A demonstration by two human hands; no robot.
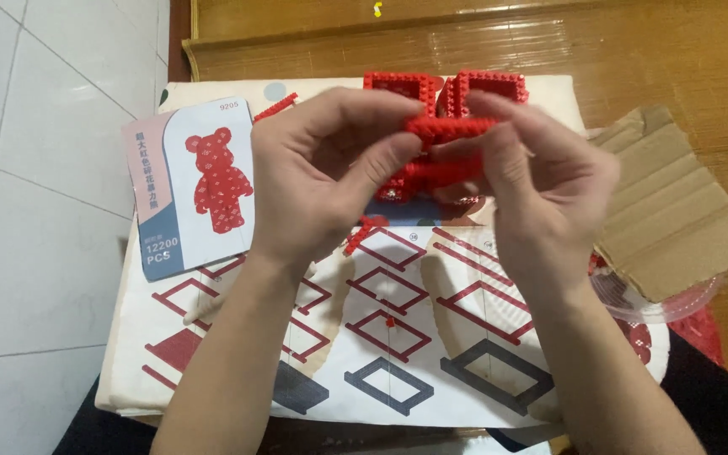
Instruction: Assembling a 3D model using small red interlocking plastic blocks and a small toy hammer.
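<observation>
Both my hands hold a red build of small bricks (448, 131) up over the work surface. My left hand (322, 168) grips its left side, thumb pressed against the front. My right hand (541, 181) grips the right side, fingers curled over the top. Two hollow square frames of the red build (398, 82) stick up behind my fingers. Its lower part is hidden by my hands. Below lies a paper instruction sheet (398, 337) printed with red and grey frame diagrams. A few loose red bricks (362, 236) rest on it.
A booklet with a red bear picture (191, 181) lies at the left. A piece of brown cardboard (676, 202) lies at the right, over a clear plastic bag of red bricks (659, 312). White floor tiles (35, 168) at left, wooden surface (465, 34) behind.
</observation>
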